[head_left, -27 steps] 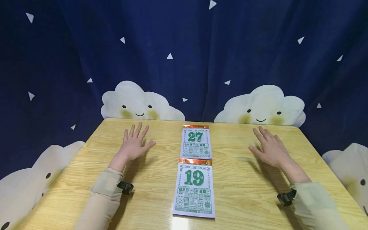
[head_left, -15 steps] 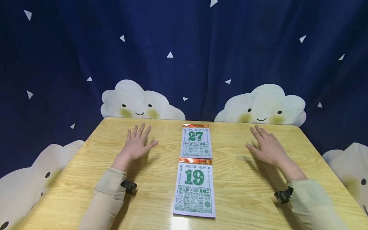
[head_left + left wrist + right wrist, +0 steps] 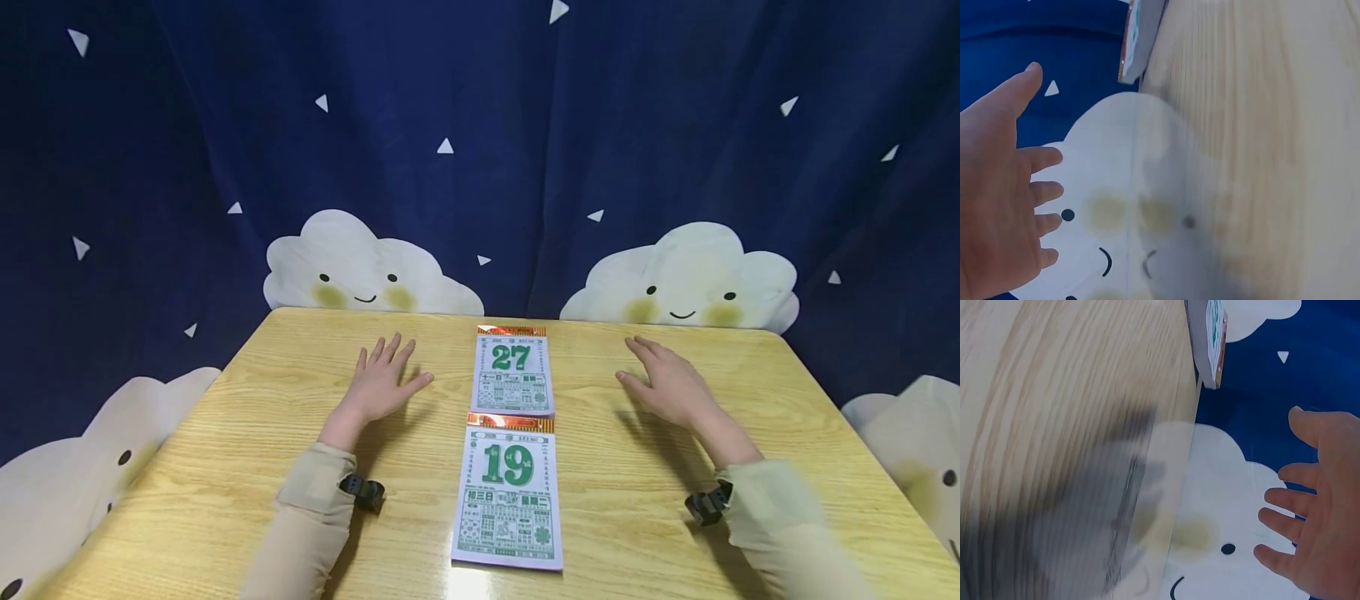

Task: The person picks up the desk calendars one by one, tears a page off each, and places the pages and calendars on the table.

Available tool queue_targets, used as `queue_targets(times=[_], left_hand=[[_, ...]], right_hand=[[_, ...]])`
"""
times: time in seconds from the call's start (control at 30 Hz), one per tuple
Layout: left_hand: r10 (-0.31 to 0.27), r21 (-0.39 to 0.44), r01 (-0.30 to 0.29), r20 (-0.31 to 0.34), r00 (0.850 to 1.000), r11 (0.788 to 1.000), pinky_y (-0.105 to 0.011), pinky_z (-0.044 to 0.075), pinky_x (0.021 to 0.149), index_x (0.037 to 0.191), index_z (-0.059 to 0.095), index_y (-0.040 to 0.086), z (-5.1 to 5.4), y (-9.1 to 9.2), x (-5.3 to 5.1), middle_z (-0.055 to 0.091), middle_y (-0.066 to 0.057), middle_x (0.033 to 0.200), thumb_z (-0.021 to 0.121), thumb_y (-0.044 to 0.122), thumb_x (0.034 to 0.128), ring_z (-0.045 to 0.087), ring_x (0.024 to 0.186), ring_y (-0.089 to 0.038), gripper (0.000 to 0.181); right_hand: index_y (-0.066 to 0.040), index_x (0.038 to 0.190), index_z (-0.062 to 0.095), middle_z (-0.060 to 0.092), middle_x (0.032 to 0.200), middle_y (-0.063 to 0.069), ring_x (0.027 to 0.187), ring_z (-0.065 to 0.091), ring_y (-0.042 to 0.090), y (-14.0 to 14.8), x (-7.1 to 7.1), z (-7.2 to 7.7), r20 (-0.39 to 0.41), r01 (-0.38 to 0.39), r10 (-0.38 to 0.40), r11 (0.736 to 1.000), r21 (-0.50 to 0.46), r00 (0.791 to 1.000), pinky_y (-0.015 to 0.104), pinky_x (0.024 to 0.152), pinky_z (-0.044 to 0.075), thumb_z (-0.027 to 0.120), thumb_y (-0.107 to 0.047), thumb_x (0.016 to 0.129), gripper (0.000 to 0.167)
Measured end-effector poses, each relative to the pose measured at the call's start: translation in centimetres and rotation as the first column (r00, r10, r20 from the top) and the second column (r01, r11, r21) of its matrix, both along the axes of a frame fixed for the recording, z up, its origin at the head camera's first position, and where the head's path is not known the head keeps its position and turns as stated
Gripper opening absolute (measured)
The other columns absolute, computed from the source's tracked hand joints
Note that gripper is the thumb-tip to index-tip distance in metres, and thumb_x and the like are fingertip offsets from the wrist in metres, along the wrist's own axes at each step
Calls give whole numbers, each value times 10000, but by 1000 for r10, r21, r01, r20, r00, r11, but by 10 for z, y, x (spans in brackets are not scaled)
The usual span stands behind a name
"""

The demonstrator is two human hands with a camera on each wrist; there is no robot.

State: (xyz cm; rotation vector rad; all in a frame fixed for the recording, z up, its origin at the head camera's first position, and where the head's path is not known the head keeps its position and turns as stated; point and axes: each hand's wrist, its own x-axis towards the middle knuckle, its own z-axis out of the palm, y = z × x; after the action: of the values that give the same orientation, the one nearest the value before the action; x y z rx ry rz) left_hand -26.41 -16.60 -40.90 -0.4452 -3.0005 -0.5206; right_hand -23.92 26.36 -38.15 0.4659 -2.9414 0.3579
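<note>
We note the left grip (image 3: 377,389) and right grip (image 3: 671,388) each splayed apart above the counter (image 3: 615,525), flanking the 27 calendar (image 3: 513,371); the 19 calendar (image 3: 507,493) lies just nearer.

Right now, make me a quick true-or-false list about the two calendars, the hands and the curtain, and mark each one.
1. The 19 calendar lies nearer the person than the 27 calendar. True.
2. The left hand and right hand are both empty. True.
3. The big numbers on the calendars are red. False: they are green.
4. The 27 calendar lies beyond the right hand, on its outer side. False: it lies between the two hands.
5. The curtain is dark blue with white triangles. True.
</note>
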Motion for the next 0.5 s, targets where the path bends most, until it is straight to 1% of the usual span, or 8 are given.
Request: queue_targets(times=[0.13,0.27,0.37,0.5], left_hand=[[-13,19,13,14,1000,1000,-590,20,1082,1416,321,95,2,8,1,206,-165,1489,413,574,876,99,1371,-388,727],[-19,12,19,23,1000,1000,-584,43,1086,1391,368,81,2,15,0,245,-159,1477,432,548,878,157,1360,-386,697],[-14,26,13,26,1000,1000,-571,89,1090,1368,404,65,1,21,0,283,-155,1462,453,527,877,211,1348,-373,676],[-8,32,7,17,1000,999,-547,204,1072,1312,470,24,1,28,1,363,-167,1417,492,489,870,314,1305,-360,642]], right_hand=[[-1,1389,324,344,1391,244,1228,352,451,-11,-2,-2,19,0,1,1000,-7,1000,585,977,315,417,-421,936,625],[-3,1372,358,387,1359,242,1206,391,437,-21,-5,-4,32,-3,4,1000,-13,999,577,955,347,444,-380,932,585],[-10,1361,380,424,1327,243,1183,424,425,-27,-7,-7,41,-2,3,1000,-20,999,569,929,376,450,-371,929,567],[-26,1340,419,471,1292,225,1142,480,393,-36,-10,-10,52,5,-3,999,-32,999,552,879,418,453,-381,925,547]])
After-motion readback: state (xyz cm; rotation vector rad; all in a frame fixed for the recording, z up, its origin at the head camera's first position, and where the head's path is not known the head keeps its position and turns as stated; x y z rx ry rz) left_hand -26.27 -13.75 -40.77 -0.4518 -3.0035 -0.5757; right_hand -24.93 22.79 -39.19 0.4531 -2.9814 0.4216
